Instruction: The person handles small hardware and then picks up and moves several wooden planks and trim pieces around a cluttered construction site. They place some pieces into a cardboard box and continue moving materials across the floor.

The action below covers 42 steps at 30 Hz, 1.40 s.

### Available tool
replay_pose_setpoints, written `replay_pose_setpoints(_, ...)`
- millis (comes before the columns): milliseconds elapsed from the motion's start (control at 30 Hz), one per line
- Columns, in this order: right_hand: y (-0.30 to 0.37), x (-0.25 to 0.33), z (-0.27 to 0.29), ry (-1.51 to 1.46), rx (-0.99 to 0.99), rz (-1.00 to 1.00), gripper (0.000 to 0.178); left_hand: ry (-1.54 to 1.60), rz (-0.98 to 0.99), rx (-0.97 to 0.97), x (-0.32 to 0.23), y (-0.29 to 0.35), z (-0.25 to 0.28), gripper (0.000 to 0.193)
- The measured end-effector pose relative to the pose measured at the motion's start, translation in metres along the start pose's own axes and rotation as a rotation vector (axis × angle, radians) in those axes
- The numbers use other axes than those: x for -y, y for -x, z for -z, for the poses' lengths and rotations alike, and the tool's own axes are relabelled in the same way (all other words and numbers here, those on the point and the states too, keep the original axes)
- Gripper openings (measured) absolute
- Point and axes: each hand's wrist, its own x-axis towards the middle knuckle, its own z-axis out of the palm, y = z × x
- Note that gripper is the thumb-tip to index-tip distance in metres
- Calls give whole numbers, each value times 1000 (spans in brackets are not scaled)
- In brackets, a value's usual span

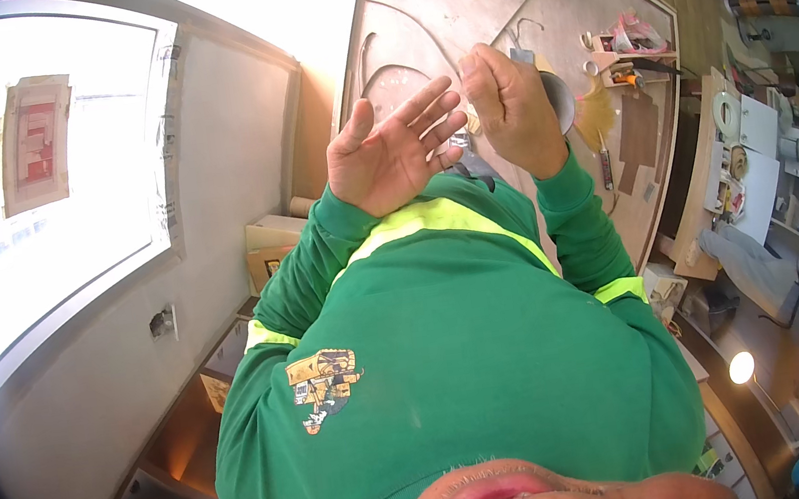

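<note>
Head view: our left hand [397,154] is spread, empty; our right hand [510,106] has curled fingers, contents unclear. We judge nothing finished; the brush [595,116] lies untouched on the worktop [478,2].

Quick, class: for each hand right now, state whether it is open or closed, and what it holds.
Left hand: open, holding nothing visible.
Right hand: closed, fingers curled; whether it holds anything cannot be told.

Round grey, tan-edged object [559,102] partly hidden behind right hand [511,112], exact kind obscured; yellow brush [594,118], bristles fanned, seen just farther right.
</note>
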Motion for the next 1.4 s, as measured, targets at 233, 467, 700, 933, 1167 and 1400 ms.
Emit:
replay_pose_setpoints(233, -1, 7, -10, -288, 9, -38, 11, 79, -27, 11, -3, -4, 0, 91)
replay_pose_setpoints(467, -15, 22, -22, -110, 60, 257, 10, -21, 14, -63, 4, 2, 6, 64)
replay_pose_setpoints(700, -10, 29, -11, -100, 195, 162, 11, -141, 13, -68, 5, 0, -1, 59)
replay_pose_setpoints(933, -2, 15, -11, -84, 217, 172, 5, -171, 39, -32, 10, 1, 8, 62)
replay_pose_setpoints(1167, 9, 18, -10, -242, 339, -15, 8, -226, 119, 28, 9, 4, 14, 64)
replay_pose_setpoints(1400, 19, 1, -23, -154, 209, 31, 6, -266, 119, -89, 12, 5, -3, 41)
